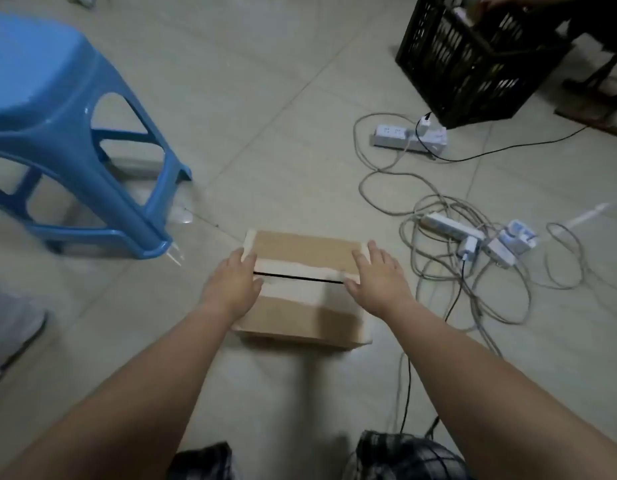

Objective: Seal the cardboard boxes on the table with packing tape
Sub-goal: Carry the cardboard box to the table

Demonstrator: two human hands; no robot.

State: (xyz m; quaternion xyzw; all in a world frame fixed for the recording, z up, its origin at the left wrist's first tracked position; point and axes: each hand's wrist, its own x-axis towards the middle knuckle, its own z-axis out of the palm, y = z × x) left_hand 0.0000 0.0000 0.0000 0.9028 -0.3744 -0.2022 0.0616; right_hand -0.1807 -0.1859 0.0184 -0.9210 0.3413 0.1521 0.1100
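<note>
A brown cardboard box [302, 251] lies on the tiled floor in front of me. Its two top flaps meet along a dark seam running left to right, with pale tape strips beside the seam and at the box ends. My left hand [232, 284] rests flat on the box's left end, fingers straight. On the right end lies my right hand [378, 277], also flat with fingers spread. No tape roll is in view.
A blue plastic stool [57, 133] stands at the left. A black plastic crate [473, 60] sits at the far right, with another person's hand on it. Power strips [409, 136] and tangled cables [473, 271] lie right of the box.
</note>
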